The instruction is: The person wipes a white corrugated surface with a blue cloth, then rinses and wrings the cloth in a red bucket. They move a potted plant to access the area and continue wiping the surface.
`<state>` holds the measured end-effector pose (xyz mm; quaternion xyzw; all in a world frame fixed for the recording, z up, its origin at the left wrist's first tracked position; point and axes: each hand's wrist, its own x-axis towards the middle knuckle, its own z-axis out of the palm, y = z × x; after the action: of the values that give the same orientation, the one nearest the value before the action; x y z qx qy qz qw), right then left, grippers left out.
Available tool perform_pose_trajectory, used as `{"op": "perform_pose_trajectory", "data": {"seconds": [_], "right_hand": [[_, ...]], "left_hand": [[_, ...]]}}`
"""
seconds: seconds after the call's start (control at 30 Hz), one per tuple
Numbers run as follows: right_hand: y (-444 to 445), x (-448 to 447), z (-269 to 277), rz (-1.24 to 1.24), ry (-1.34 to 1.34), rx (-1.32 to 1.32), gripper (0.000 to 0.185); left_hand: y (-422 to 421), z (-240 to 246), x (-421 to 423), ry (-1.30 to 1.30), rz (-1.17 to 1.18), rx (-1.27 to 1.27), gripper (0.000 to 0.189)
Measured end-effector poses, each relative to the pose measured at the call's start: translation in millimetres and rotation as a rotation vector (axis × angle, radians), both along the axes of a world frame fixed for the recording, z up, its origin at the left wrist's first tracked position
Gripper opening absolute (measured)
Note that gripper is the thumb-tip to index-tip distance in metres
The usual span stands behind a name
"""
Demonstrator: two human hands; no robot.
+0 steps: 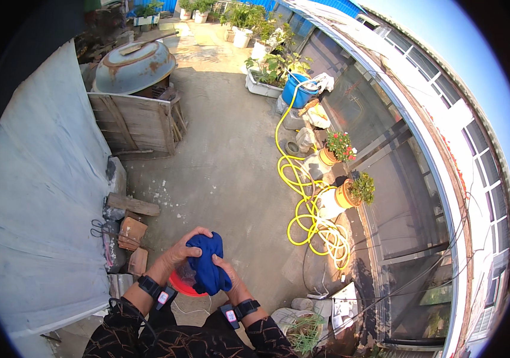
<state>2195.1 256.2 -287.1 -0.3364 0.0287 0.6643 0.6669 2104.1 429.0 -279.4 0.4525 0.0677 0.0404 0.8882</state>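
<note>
A bunched dark blue cloth [209,264] is held between my two hands. My left hand [186,247] grips its upper left side, with the thumb lying across the fabric. On the lower right side my right hand [229,276] closes on the cloth, its thumb near the middle. Beneath the cloth, a red plastic basin [188,291] shows in part; the cloth and my hands hide much of it. Both wrists wear black straps with small devices.
A yellow hose [299,217] lies coiled on the concrete at right, beside potted plants [346,194] and a blue bucket [299,91]. Bricks [132,232] and a wood block [133,205] lie at left, near a white sheet [44,201]. A potted plant [304,333] stands at lower right.
</note>
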Motion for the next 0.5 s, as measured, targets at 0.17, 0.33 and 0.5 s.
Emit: {"op": "perform_pose_trajectory", "data": {"seconds": [0.17, 0.33, 0.5], "right_hand": [[1.0, -0.7, -3.0, 0.087, -0.115, 0.014, 0.076], [1.2, -2.4, -6.9, 0.148, -0.181, -0.003, 0.069], [4.2, -5.7, 0.4, 0.134, -0.311, -0.054, 0.063]], "left_hand": [[-3.1, -4.7, -3.7, 0.051, 0.168, 0.084, 0.039], [-3.6, -1.2, -5.5, 0.068, 0.181, 0.430, 0.028], [-4.8, 0.7, -3.1, -0.008, 0.191, 0.779, 0.030]]}}
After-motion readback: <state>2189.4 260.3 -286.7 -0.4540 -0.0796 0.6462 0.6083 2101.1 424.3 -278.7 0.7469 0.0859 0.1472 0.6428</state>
